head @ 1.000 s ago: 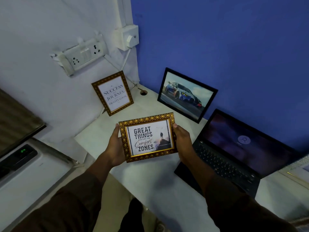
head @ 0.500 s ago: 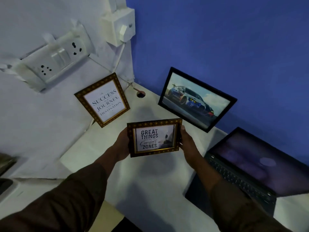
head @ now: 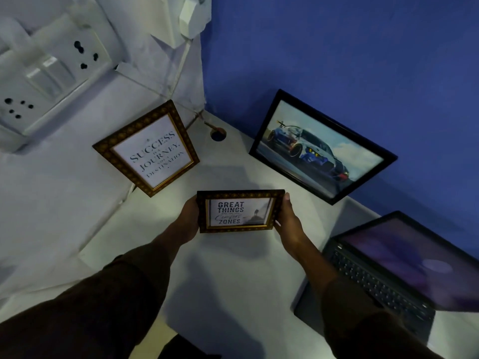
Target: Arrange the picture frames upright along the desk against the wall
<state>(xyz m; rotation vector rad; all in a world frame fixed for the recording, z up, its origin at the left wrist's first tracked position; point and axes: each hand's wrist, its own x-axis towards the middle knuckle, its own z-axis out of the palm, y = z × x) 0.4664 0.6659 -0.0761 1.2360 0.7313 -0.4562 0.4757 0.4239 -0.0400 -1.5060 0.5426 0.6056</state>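
Note:
I hold a small gold-patterned frame reading "Great Things... Comfort Zones" [head: 239,211] above the white desk [head: 233,275], near its corner. My left hand [head: 188,218] grips its left edge and my right hand [head: 288,221] grips its right edge. The frame is tipped up so its face looks at me. A second gold frame reading "Success is a Journey" [head: 150,149] leans upright against the white wall on the left. A black frame with a car picture [head: 320,147] leans against the blue wall on the right.
An open laptop [head: 404,270] sits on the desk at the right. A round cable hole [head: 218,134] lies in the desk corner, with a cable running up to a wall switch box [head: 190,18]. A socket panel [head: 49,73] juts from the left wall.
Both hands have carried the "Great Things" frame forward toward the corner and tipped it more upright. The view has moved in closer over the desk.

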